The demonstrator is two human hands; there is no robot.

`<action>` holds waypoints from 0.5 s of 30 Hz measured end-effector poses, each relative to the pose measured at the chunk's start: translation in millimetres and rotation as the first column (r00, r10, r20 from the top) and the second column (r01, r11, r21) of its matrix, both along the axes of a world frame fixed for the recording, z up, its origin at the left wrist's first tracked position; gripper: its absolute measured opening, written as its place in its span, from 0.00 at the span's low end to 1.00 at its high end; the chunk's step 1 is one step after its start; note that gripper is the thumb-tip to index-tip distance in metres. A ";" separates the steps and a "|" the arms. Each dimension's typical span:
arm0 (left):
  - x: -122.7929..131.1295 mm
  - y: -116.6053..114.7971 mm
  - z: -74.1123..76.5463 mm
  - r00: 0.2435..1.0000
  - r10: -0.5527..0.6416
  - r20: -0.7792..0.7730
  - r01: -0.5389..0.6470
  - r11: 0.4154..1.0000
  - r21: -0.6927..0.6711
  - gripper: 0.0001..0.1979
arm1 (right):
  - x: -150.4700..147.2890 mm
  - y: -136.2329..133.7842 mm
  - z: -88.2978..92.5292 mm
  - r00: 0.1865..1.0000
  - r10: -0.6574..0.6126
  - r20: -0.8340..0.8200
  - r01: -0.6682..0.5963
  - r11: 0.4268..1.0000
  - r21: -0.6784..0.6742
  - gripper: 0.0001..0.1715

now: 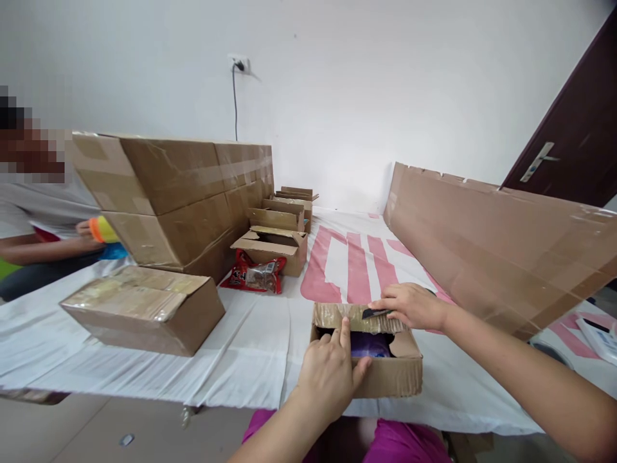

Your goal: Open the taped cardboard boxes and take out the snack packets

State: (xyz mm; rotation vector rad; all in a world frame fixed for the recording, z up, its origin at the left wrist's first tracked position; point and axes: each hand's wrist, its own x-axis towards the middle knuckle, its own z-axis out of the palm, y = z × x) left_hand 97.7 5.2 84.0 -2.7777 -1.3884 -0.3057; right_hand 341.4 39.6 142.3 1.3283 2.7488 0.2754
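Note:
A small cardboard box [385,378] sits at the table's front edge, its taped flap [337,315] partly raised. Something purple and shiny [369,345] shows inside through the gap. My left hand [328,370] grips the box at its left side, index finger stretched up against the flap and thumb over the front edge. In my right hand [409,305] is a thin black tool that looks like a box cutter [373,313], lying along the flap's top right. My right fingers are closed around it and hide most of it.
A closed carton [144,308] stands at left, and a red snack bag [255,273] leans by opened boxes [274,241]. Tall cardboard partitions [193,180] rise left and right [482,238]. Beyond the left one, a person's hand [87,231] holds something yellow and orange.

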 end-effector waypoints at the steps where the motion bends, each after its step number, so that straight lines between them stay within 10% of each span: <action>1: 0.2 0.9 0.0 1.000 0.003 -0.001 -0.003 1.000 0.001 0.33 | -0.5 -0.5 -0.2 1.000 0.014 0.002 -0.014 1.000 -0.009 0.24; 15: -0.3 0.4 1.7 1.000 0.009 -0.013 -0.009 1.000 0.011 0.34 | 9.9 13.6 2.7 0.997 0.067 0.036 -0.071 0.989 0.132 0.22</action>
